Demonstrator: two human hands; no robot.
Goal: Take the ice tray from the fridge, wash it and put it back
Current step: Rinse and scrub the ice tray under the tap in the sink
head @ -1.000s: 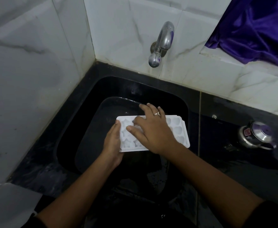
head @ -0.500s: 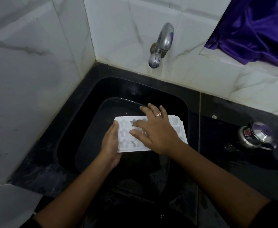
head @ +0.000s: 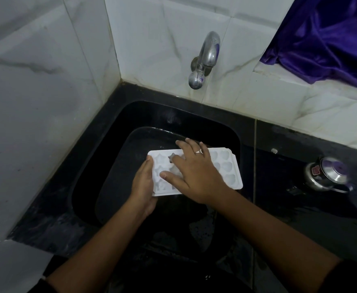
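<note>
A white ice tray [head: 226, 166] with star and heart moulds is held level over the black sink [head: 101, 157]. My left hand [head: 143, 187] grips the tray's left end, thumb on the top rim and fingers hidden underneath. My right hand [head: 194, 172], a ring on one finger, lies flat across the middle of the tray with fingers spread over the moulds, covering several of them. No water runs from the steel tap [head: 205, 60] on the wall above.
White marble-look tiles close off the left and back. A wet black counter [head: 300, 208] extends to the right, with a small steel kettle [head: 325, 174] on it. A purple cloth [head: 325, 34] hangs at the upper right.
My right hand has slid back and forth a little over the moulds. The tray shifted slightly to the left with my left hand still gripping its end.
</note>
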